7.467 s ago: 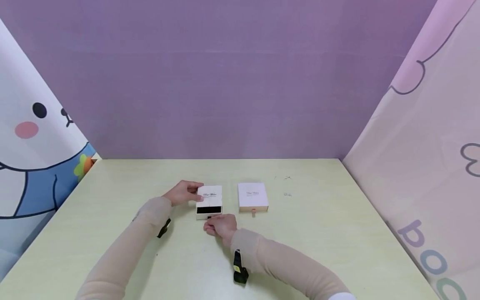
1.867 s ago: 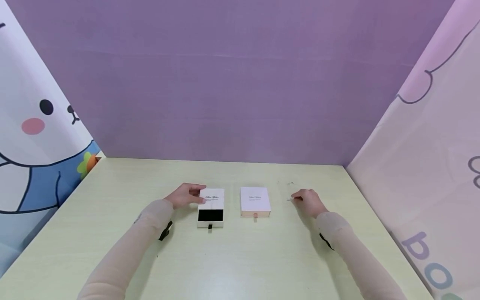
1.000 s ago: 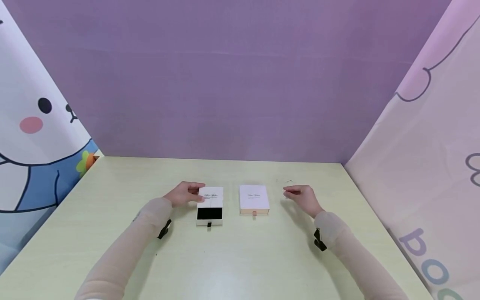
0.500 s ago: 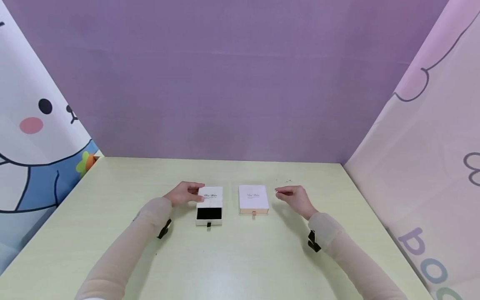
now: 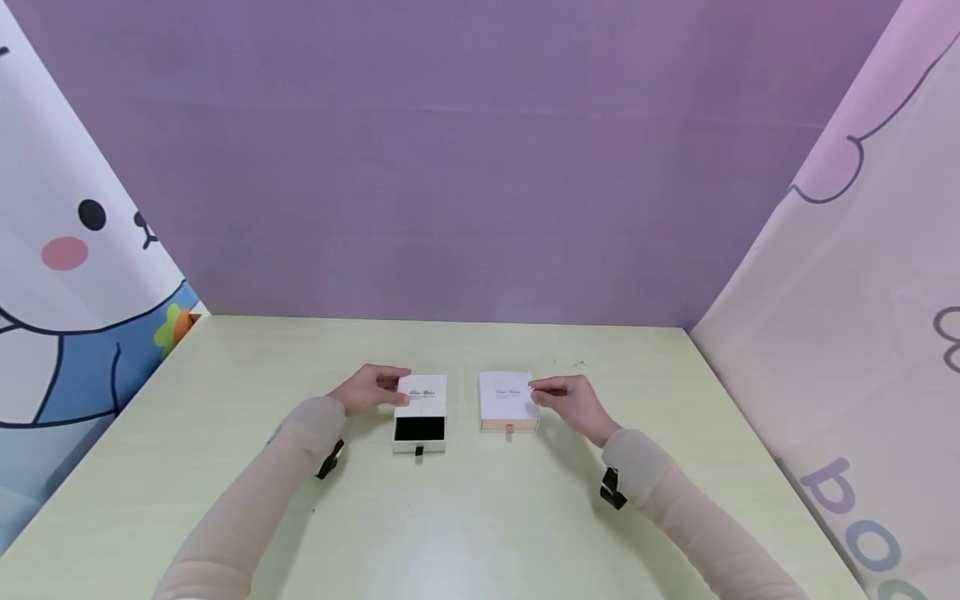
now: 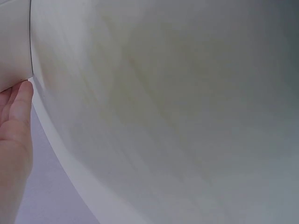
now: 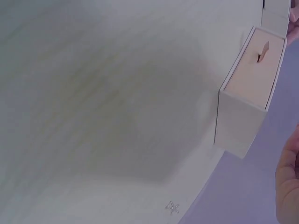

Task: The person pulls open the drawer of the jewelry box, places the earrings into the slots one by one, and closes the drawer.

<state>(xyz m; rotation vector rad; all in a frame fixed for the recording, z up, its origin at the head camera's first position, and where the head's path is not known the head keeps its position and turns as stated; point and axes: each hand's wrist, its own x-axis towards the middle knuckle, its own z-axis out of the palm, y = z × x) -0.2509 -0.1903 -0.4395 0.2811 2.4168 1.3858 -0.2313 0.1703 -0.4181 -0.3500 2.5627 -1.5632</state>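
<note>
A white box (image 5: 427, 388) with black lettering has its drawer (image 5: 419, 429) pulled out toward me, showing a black lining and a black tab. My left hand (image 5: 367, 388) grips this box at its back left, thumb on the lid. To the right lies a second white box (image 5: 504, 400) with a peach front and small pull tab; its drawer is in. My right hand (image 5: 576, 402) hovers over that box's right edge, thumb and forefinger pinched together on a tiny shiny thing that is barely visible. The right wrist view shows the curled right hand (image 7: 287, 179) beside the second box.
Small thin bits (image 5: 579, 363) lie on the pale table (image 5: 450, 533) behind the right hand; the right wrist view shows a shiny star-like piece (image 7: 172, 207) there. A purple backdrop (image 5: 450, 208) stands along the table's back edge, with printed curtains on both sides.
After drawing the left box's drawer out, the right hand went to the small shiny bits at right, picked up there and moved left to the second box. My left hand stays on its box.
</note>
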